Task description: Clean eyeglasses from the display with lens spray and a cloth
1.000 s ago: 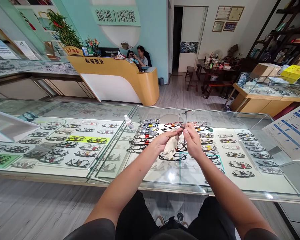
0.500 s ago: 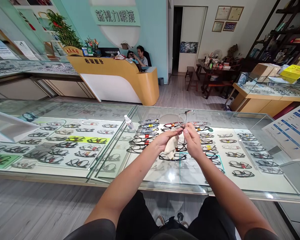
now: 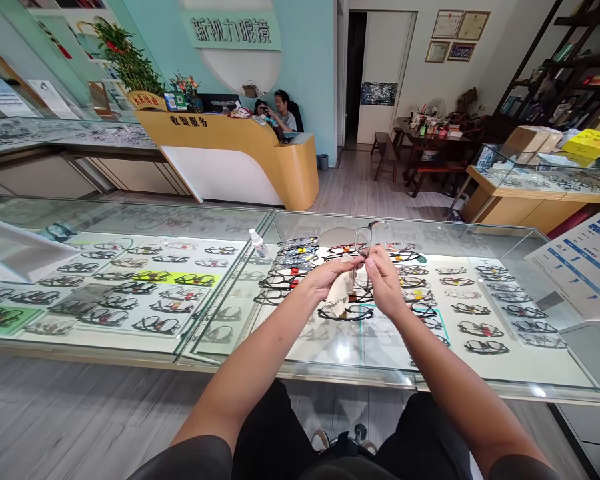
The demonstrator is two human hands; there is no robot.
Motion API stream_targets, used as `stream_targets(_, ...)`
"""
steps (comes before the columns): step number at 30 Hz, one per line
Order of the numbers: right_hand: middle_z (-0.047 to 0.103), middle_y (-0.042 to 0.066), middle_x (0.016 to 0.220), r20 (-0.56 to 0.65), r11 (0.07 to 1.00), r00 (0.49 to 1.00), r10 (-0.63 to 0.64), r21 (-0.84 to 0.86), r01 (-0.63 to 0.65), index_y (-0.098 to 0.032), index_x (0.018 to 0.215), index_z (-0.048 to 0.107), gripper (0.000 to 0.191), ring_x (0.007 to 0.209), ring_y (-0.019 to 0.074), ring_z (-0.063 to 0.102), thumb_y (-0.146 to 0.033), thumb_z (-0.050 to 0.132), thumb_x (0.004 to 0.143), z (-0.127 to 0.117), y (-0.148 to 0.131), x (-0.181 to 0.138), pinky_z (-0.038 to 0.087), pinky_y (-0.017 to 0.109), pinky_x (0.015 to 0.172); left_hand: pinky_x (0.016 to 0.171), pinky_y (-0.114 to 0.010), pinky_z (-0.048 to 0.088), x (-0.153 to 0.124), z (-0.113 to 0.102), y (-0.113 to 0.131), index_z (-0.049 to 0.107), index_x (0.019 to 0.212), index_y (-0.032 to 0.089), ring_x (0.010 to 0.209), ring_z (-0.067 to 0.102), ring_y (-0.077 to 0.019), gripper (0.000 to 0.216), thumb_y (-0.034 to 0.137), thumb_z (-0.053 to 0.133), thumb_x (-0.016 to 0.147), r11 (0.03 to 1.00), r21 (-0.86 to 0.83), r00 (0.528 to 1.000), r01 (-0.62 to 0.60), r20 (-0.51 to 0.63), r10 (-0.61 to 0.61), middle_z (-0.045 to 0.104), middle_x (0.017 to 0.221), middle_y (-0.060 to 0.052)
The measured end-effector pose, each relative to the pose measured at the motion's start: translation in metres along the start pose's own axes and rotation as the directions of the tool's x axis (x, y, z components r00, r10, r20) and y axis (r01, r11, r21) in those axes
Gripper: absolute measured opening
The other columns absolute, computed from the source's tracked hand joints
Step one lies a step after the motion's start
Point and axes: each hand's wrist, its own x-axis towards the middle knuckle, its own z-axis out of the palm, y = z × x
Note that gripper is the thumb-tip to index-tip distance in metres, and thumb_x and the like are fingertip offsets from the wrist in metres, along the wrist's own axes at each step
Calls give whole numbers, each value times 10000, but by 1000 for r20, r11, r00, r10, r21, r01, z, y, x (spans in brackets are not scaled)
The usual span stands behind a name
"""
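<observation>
Above the glass counter [image 3: 300, 347], a pair of thin-framed eyeglasses [image 3: 363, 239] is held on end between my two hands. My right hand [image 3: 384, 280] is closed on the frame near its middle, thumb and fingers pinching it. My left hand [image 3: 327, 277] is closed on a cream cleaning cloth [image 3: 339, 297], its fingertips meeting the glasses beside the right thumb. The cloth hangs below the left fingers. Part of the lower lens is hidden behind the hands. To the left, a small white spray bottle [image 3: 259, 245] stands on the glass.
Rows of eyeglasses [image 3: 280, 297] lie around and below my hands. Another display section [image 3: 145, 280] adjoins on the left. A printed card [image 3: 580, 267] stands at the right, a white one [image 3: 20, 257] at far left. Two people [image 3: 280, 113] sit behind the yellow desk [image 3: 300, 173].
The glasses have tilted slightly and shifted a little to the left. The cloth's hanging end has swung slightly left. Both hands keep their hold.
</observation>
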Motion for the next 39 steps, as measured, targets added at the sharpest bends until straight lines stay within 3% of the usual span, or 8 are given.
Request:
stream_targets(4, 525, 57, 927, 1, 1000, 1000, -8, 0, 8, -221, 786, 579, 409, 993, 241, 549, -427, 433, 1107, 0, 1, 0, 433, 401, 898, 638, -216, 530, -2, 2, 1, 809, 1021, 92, 641, 675, -124, 225, 57, 808, 798, 1000, -6, 1000, -1, 13, 1, 757, 764, -55)
stream_targets(14, 546, 66, 962, -11, 999, 1000, 14, 50, -13, -220, 828, 670, 404, 1017, 245, 549, -428, 455, 1101, 2, 0, -1, 441, 402, 930, 640, -213, 520, 5, -4, -2, 789, 900, 119, 646, 662, -112, 244, 93, 888, 678, 1000, -5, 1000, -15, 23, 15, 751, 788, -42)
stream_targets(20, 636, 70, 1025, -6, 903, 978, 207, 386, -189, -242, 936, 775, 377, 979, 232, 621, -501, 533, 1065, -6, 7, 6, 505, 403, 959, 614, -233, 462, -6, 9, 3, 726, 953, 147, 643, 595, -104, 390, 396, 926, 728, 925, 282, 966, -255, 113, 232, 745, 870, -26)
stream_targets(23, 657, 56, 928, 17, 780, 940, 342, 552, -294, -236, 923, 786, 350, 841, 205, 614, -524, 610, 1017, -14, 11, 11, 524, 371, 861, 627, -243, 450, -16, 16, 4, 648, 931, 182, 649, 584, -119, 377, 536, 773, 894, 725, 524, 891, -446, 188, 412, 708, 811, 4)
stream_targets(26, 615, 32, 784, 83, 674, 897, 434, 630, -385, -217, 895, 789, 353, 732, 182, 571, -540, 665, 969, -21, 13, 16, 491, 333, 742, 673, -256, 451, -21, 18, 2, 666, 956, 193, 691, 596, -132, 329, 521, 676, 979, 422, 716, 777, -556, 268, 569, 719, 831, -3)
stream_targets(31, 616, 33, 779, 150, 589, 875, 461, 686, -428, -205, 870, 791, 342, 747, 172, 560, -527, 701, 945, -24, 12, 17, 470, 307, 724, 822, -299, 496, -19, 16, -3, 744, 981, 213, 866, 687, -178, 233, 445, 742, 959, 12, 753, 557, -658, 476, 681, 777, 974, -40)
stream_targets(34, 648, 41, 834, 169, 578, 864, 474, 680, -451, -219, 864, 778, 305, 784, 179, 568, -509, 719, 939, -23, 11, 17, 479, 310, 752, 812, -302, 511, -15, 13, -4, 754, 983, 220, 855, 702, -179, 215, 433, 721, 981, -95, 712, 452, -696, 536, 713, 782, 946, -47)
stream_targets(39, 660, 48, 859, 200, 613, 864, 462, 632, -474, -219, 866, 780, 345, 795, 188, 564, -554, 723, 930, -24, 12, 17, 477, 324, 767, 761, -298, 510, -13, 9, -3, 760, 984, 222, 796, 691, -172, 217, 422, 682, 1009, -162, 699, 429, -696, 586, 687, 772, 892, -48)
